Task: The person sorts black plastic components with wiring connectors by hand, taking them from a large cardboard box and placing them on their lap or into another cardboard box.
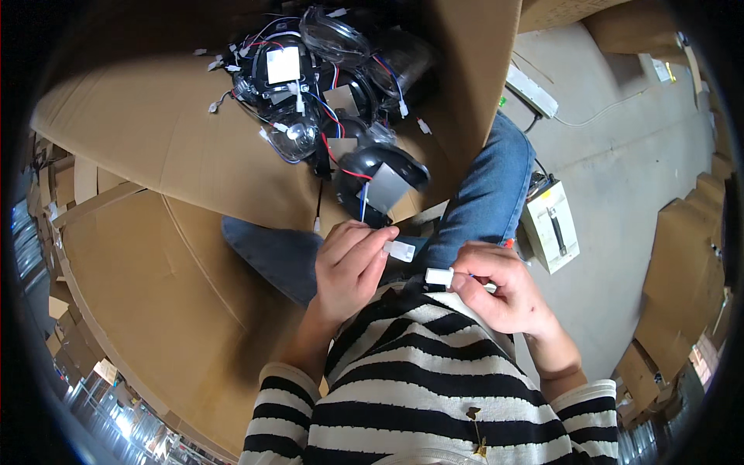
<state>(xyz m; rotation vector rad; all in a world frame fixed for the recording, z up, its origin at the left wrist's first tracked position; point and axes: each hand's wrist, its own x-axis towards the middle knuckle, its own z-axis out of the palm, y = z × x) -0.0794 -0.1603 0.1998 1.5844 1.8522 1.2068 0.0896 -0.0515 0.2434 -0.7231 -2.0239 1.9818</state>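
Observation:
Between the fingertips of my left hand (353, 260) is a white plug connector (401, 250), pinched closed. Red and blue wires run near that hand from a round black lamp unit (358, 165) with a grey square plate (387, 188), just beyond my fingers. My right hand (500, 287) is closed on a second white connector (439, 276), with a bit of blue wire showing by the thumb. The two connectors face each other, a small gap apart, in front of my striped shirt.
A large cardboard box (155, 147) holds a heap of black lamp units (333, 46) with loose wires and clear covers. On the floor at right stand a white box with a black handle (552, 226) and a power strip (532, 91). More cardboard (686, 263) lines the right side.

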